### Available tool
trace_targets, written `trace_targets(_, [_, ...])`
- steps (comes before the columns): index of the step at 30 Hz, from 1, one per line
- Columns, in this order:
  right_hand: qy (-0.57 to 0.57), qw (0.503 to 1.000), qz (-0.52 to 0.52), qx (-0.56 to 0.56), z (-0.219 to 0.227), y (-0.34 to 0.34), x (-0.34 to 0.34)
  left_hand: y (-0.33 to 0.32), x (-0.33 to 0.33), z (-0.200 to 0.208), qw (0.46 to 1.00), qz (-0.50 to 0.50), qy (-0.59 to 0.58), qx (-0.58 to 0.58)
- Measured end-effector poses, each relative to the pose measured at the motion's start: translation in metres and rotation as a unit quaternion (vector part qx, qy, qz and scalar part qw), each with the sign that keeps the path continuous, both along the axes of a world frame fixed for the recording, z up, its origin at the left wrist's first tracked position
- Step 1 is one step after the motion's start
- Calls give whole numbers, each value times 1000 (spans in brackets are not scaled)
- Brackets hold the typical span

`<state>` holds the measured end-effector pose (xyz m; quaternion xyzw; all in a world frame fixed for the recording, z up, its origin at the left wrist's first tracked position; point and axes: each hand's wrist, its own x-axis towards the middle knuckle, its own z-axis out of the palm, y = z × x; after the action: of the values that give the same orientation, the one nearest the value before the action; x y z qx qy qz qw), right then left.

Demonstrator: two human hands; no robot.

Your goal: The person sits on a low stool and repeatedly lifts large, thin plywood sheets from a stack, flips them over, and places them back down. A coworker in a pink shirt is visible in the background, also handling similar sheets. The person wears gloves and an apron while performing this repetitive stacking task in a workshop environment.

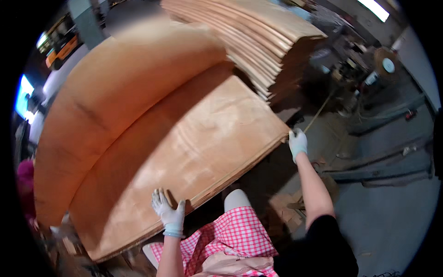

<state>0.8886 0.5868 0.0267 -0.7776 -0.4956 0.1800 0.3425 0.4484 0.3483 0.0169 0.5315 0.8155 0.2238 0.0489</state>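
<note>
A low stack of wood veneer sheets (203,152) lies in front of me, its near edge running from lower left to the right corner. My left hand (168,210), in a white glove, rests on the top near that edge with fingers and thumb spread. At the right corner my right hand (298,142), gloved too, has its fingers closed around the sheet corner; how many sheets it grips is hidden. Over the stack's far side a large veneer sheet (124,78) rises and curves upward, casting a shadow on the stack.
Beyond the curved sheet stands a taller pile of wavy veneer (249,32). Machinery with a round reel (385,62) and metal beams (383,173) occupy the right. A person in a purple-pink garment (26,184) shows at the left edge. Scraps (286,207) lie beside my legs.
</note>
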Motion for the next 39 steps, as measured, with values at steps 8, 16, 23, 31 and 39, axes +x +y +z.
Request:
trace_targets(8, [263,867,423,-27,64,-211,-196,-25,70,72,923,-223,-265,167])
trace_targets(16, [271,798,529,-105,122,-268,-293,-114,-9,79,804,-5,-512,301])
trace_targets(23, [-42,827,538,-160,83,-159,-236,-271,-315,7,817,469,-194,274])
trace_targets(31, [-292,796,484,-215,51,-88,-214,-365,-470,-36,812,545,-189,87])
trace_targets(39, [-314,791,454,-264,33,-85,-227,-230,-361,50,810,586,-13,38])
